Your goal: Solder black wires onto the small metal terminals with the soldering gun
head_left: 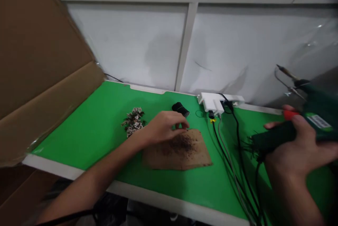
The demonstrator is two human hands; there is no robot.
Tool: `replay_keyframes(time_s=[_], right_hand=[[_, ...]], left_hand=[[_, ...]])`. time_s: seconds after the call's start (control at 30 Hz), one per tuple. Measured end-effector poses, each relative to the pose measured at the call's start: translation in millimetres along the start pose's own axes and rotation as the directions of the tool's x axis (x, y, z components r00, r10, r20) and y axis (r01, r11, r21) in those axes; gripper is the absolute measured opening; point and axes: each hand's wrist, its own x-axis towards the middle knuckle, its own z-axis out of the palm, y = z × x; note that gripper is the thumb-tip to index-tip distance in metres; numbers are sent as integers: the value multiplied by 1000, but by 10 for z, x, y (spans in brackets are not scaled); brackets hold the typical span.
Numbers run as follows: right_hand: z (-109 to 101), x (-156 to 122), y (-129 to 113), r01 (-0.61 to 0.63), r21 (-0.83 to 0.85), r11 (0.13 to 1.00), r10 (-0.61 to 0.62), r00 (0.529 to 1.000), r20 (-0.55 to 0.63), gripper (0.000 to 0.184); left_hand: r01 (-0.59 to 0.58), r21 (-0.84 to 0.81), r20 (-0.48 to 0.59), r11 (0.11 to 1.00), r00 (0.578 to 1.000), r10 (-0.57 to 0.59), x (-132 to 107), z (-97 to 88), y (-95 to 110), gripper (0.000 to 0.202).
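My right hand (298, 145) is wrapped round the handle of a dark green soldering gun (320, 104) with a red trigger. The gun's thin metal tip (286, 72) points up and left, clear of the table. My left hand (169, 124) is over the upper edge of a brown board (158, 159) covered in dark scorch marks. Its fingers are curled in a pinch; what lies between them is too small to make out. Just behind that hand lies a short black cylindrical piece (180, 109). Left of the wrist is a heap of small white and dark parts (134, 122).
A white power strip (211, 102) with plugs sits at the table's back edge. Several cables (235, 169) run from it towards the front right. A large cardboard box (47, 78) stands on the left. Behind the green table (92, 123) rises a white panelled wall (126, 42).
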Motion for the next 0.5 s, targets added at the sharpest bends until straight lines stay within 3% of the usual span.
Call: replay_keyframes(time_s=[0.1,0.2,0.37,0.5], right_hand=[[-17,23,55,95,4,995,-95,994,57,57],[-18,4,43,117,-5,993,-115,987,110,51],[-4,-29,15,111,-2,994,-109,983,150,50],[-21,-20,26,108,-12,994,-105,981,160,48]], left_hand=[[-223,211,39,952,975,220,-9,319,46,15],[-326,314,107,892,946,308,-29,439,58,19],[-285,253,194,925,951,240,-31,381,78,14],[-166,138,180,976,974,140,-9,300,111,12]])
